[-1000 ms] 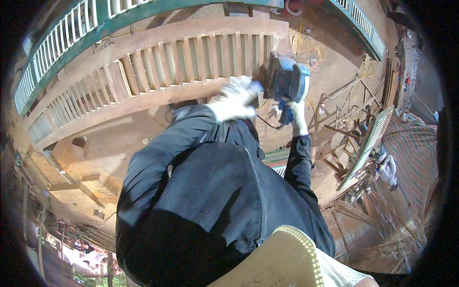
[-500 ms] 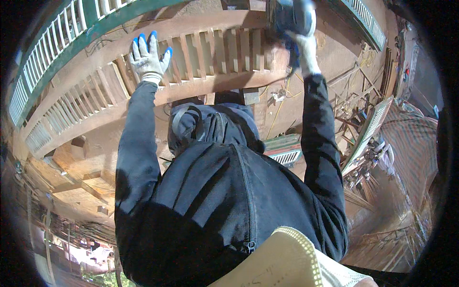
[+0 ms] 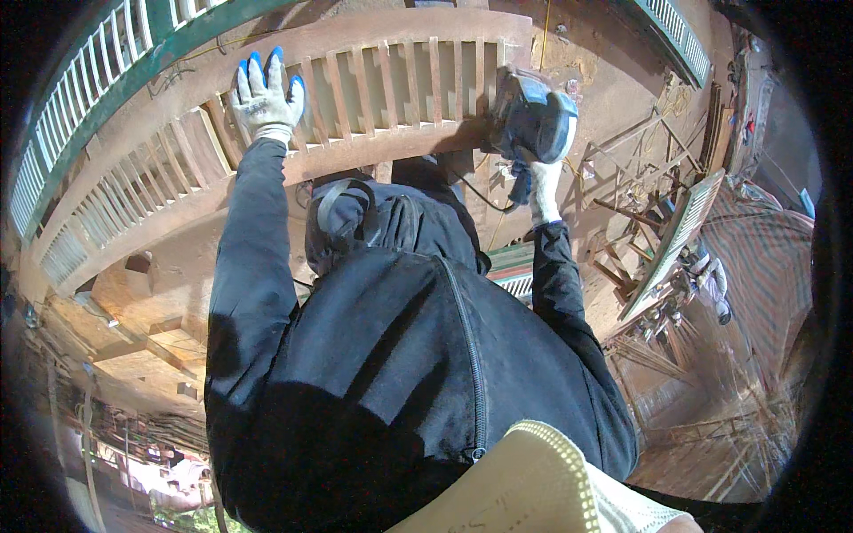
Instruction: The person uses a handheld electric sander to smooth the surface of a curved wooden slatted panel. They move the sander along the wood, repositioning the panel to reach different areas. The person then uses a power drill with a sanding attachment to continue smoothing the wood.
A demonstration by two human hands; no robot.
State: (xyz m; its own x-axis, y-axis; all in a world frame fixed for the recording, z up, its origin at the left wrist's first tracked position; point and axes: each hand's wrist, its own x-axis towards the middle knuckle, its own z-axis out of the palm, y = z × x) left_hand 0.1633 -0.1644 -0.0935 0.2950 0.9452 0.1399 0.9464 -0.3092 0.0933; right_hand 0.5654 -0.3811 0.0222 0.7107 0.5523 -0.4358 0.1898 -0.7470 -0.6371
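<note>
A long wooden slatted panel, brown and unpainted, lies in front of me. My left hand, in a white glove with blue fingertips, rests flat on its slats with the fingers spread. My right hand, gloved too, grips the handle of a blue-grey corded power tool that looks like a sander. The tool sits at the panel's right end, by the near corner. Its underside is hidden, and a dark cord loops away from it to the left.
Beyond the panel runs a green frame with white slats. Another green slatted piece lies at the far right. A slatted shutter leans near wooden scraps on the right, beside a striped tarp. Yellow cords cross the floor.
My right hand has drawn the sander nearer, from the panel's far right corner to its near right corner. My left hand stays flat on the slats, barely shifted in the picture.
</note>
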